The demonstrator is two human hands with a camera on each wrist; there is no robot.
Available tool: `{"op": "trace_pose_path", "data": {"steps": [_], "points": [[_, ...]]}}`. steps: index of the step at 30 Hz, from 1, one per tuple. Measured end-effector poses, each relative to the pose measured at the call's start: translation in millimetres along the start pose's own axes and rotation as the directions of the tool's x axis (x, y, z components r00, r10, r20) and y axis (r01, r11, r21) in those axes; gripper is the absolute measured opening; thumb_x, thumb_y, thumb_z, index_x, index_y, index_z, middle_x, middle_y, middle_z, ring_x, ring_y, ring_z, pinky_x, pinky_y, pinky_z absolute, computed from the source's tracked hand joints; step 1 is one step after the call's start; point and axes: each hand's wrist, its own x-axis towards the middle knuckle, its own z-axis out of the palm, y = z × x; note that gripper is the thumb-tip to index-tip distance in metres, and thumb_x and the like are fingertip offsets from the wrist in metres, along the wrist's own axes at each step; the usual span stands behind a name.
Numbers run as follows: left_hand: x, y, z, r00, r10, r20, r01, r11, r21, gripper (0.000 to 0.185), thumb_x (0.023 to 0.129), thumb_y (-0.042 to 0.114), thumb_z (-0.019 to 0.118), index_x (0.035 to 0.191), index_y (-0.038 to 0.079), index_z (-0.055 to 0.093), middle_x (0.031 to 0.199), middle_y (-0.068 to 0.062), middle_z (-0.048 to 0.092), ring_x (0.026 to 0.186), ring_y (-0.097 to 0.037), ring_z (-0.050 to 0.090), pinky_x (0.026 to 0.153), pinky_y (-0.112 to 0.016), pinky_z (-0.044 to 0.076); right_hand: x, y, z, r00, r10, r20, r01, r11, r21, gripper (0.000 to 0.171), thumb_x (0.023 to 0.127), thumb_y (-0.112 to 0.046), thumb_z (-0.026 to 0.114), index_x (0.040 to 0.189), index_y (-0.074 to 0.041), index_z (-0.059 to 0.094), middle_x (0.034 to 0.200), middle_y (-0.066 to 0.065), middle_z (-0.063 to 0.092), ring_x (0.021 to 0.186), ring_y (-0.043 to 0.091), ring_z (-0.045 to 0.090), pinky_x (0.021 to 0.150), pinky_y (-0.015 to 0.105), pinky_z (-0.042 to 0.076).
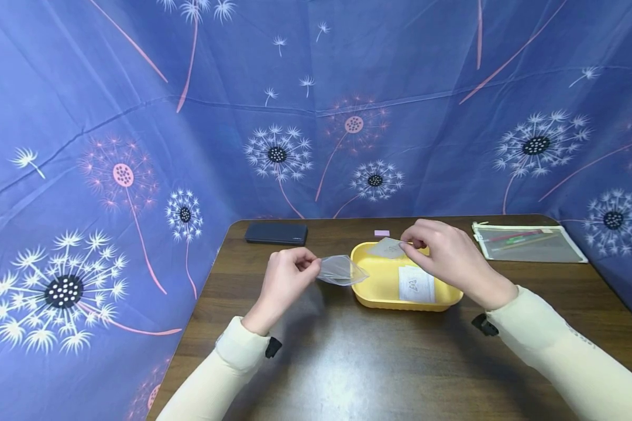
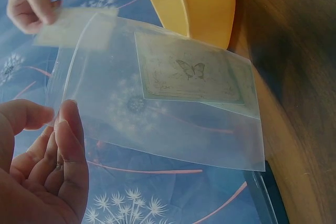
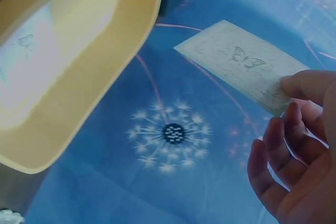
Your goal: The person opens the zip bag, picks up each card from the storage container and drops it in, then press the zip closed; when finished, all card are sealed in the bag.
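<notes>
My left hand (image 1: pixel 306 266) pinches the edge of a clear plastic sleeve (image 1: pixel 342 271) just left of a yellow tray (image 1: pixel 379 292). In the left wrist view the sleeve (image 2: pixel 157 124) spreads out from my thumb and fingers (image 2: pixel 68 135), and a butterfly-printed card (image 2: pixel 191 74) shows through it, seemingly inside. My right hand (image 1: pixel 412 245) holds a pale butterfly card (image 1: pixel 387 249) by its corner above the tray's back left part. The right wrist view shows that card (image 3: pixel 236 61) pinched between thumb and fingertips (image 3: pixel 304 85). More white cards (image 1: pixel 416 285) lie in the tray.
A dark phone (image 1: pixel 276 233) lies at the table's back left and a small pink block (image 1: pixel 381 233) behind the tray. A clear zip pouch (image 1: pixel 529 242) with pens lies at the back right. Blue dandelion cloth (image 1: pixel 316 117) walls the brown table (image 1: pixel 347 362).
</notes>
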Motion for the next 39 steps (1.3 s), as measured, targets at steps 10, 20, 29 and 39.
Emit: {"op": "trace_pose_path", "data": {"steps": [10,20,29,39], "points": [[0.5,0.9,-1.4,1.000,0.004,-0.003,-0.004,1.000,0.003,0.012,0.088,0.012,0.074,0.079,0.019,0.078,0.062,0.019,0.063,0.055,-0.002,0.058,0.053,-0.027,0.049,7.5,-25.7,-11.5,0.980,-0.090,-0.180,0.116,0.983,0.139,0.016,0.086,-0.006,0.078,0.094,-0.019,0.073,0.084,-0.016,0.060,0.076,0.001,0.053,0.065,0.021,0.044],[1.0,0.9,-2.4,1.000,-0.007,0.003,0.007,1.000,0.002,0.012,0.088,0.013,0.073,0.079,0.019,0.078,0.061,0.019,0.062,0.054,-0.003,0.057,0.052,-0.027,0.048,6.2,-44.0,-3.6,0.985,-0.094,-0.146,0.127,0.964,0.233,0.021,0.085,-0.003,0.079,0.095,-0.020,0.072,0.085,-0.017,0.059,0.075,0.002,0.055,0.066,0.019,0.045],[0.9,3.1,-2.7,1.000,-0.011,0.008,0.011,1.000,0.003,0.010,0.088,0.013,0.074,0.080,0.018,0.078,0.063,0.019,0.064,0.056,-0.002,0.059,0.054,-0.027,0.050,2.3,-44.4,17.0,0.983,-0.126,-0.134,0.151,0.969,0.197,0.016,0.085,-0.007,0.077,0.091,-0.020,0.072,0.081,-0.015,0.058,0.071,0.005,0.055,0.061,0.021,0.045],[-0.4,4.8,-1.6,1.000,-0.011,0.014,0.011,1.000,-0.002,0.010,0.088,0.012,0.073,0.081,0.018,0.078,0.062,0.018,0.064,0.055,-0.001,0.058,0.053,-0.026,0.049,-1.3,-49.2,37.2,0.994,-0.108,0.002,0.106,0.980,0.169,0.008,0.090,-0.013,0.072,0.090,-0.020,0.071,0.080,-0.016,0.057,0.070,0.006,0.055,0.058,0.027,0.046]]}}
